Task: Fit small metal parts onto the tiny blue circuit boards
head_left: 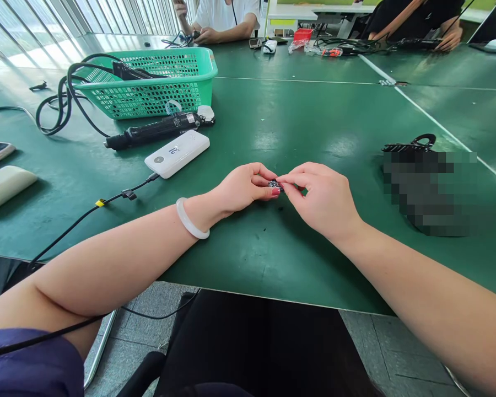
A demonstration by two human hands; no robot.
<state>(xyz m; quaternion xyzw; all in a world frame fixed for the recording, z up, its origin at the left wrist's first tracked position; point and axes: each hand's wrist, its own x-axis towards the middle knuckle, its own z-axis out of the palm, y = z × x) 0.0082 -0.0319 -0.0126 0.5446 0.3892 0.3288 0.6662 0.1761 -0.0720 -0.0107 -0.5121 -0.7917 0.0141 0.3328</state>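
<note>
My left hand [243, 188] and my right hand [320, 196] meet over the green table [273, 127], just above its surface. Both pinch one small dark part [276, 184] between thumbs and fingertips; most of it is hidden by the fingers. A pale bangle [190, 219] sits on my left wrist. Both forearms reach in from the near edge.
A white power bank [177, 153] with a black cable lies left of my hands. Behind it lies a black electric screwdriver [157, 131] and a green basket [149, 80] holding cables. Other people's hands rest at the far edge. A blurred dark object [430, 184] lies to the right.
</note>
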